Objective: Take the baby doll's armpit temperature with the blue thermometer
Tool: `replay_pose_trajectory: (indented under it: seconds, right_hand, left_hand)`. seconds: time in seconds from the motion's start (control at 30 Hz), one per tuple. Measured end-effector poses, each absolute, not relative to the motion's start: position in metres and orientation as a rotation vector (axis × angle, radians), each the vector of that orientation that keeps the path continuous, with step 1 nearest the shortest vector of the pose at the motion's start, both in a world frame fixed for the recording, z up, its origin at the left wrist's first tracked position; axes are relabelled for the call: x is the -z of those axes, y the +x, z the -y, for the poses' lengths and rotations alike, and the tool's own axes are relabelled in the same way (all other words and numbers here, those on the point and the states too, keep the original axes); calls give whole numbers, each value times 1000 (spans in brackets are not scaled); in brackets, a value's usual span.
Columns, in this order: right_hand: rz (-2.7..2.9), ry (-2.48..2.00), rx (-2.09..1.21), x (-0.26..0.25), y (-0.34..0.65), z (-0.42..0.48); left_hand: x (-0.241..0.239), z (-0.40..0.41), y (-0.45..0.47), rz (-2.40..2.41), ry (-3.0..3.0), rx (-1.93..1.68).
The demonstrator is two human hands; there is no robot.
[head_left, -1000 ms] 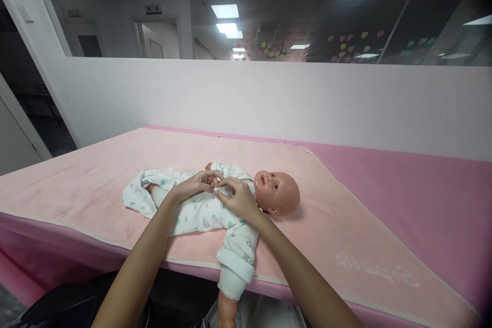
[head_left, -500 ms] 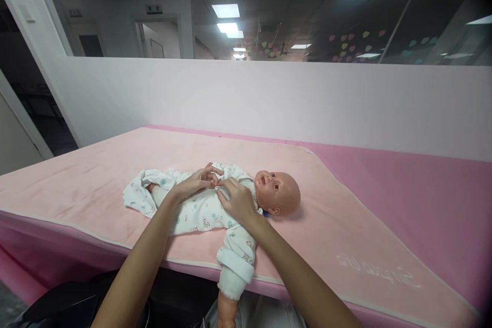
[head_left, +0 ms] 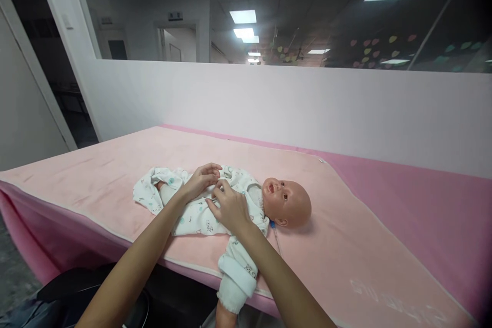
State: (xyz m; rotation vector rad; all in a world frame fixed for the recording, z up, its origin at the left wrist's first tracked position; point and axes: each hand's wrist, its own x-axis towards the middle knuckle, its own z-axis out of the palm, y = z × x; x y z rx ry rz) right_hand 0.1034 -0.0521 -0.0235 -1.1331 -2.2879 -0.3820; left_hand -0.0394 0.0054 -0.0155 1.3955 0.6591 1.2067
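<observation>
A bald baby doll [head_left: 289, 203] lies on its back, its head to the right. It wears a white long-sleeved baby outfit [head_left: 200, 219] with small green and dark prints. Over the doll's chest, my left hand [head_left: 202, 183] bends its fingers onto the outfit's far side; the fingertips seem to pinch the cloth, though partly hidden. My right hand [head_left: 231, 206] rests just right of it, thumb spread from the bent fingers, touching the outfit's front. A rolled-up sleeve [head_left: 237, 271] covers the near arm, which hangs over the table edge.
A pale pink blanket [head_left: 346, 246] covers the table over a darker pink cloth [head_left: 415, 189]. Something small and blue [head_left: 272, 224] with a thin cord shows beside the doll's neck. A white partition [head_left: 269, 102] with glass above stands behind. A black chair [head_left: 73, 284] is at lower left.
My right thumb has moved away from its fingers, and the hands sit slightly further apart on the outfit. The view has swung left, showing more of the blue item's cord.
</observation>
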Motion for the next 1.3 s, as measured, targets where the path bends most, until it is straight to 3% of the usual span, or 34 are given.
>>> replay_pose_trajectory:
  seconds: [0.27,0.47,0.67,1.3]
  right_hand:
    - [2257,-1124,371,26,103,51]
    - [2235,-1150,367,28,102,51]
    - [2215,-1138,353,30,103,49]
    - [2259,-1181,435,28,102,51]
  left_hand:
    - [10,47,-83,-897,1921,-845]
    - [17,54,-91,-1042,2134,-936]
    - [8,47,-89,-1161,2297,-792]
    - [8,37,-96,-1121,2051,-657]
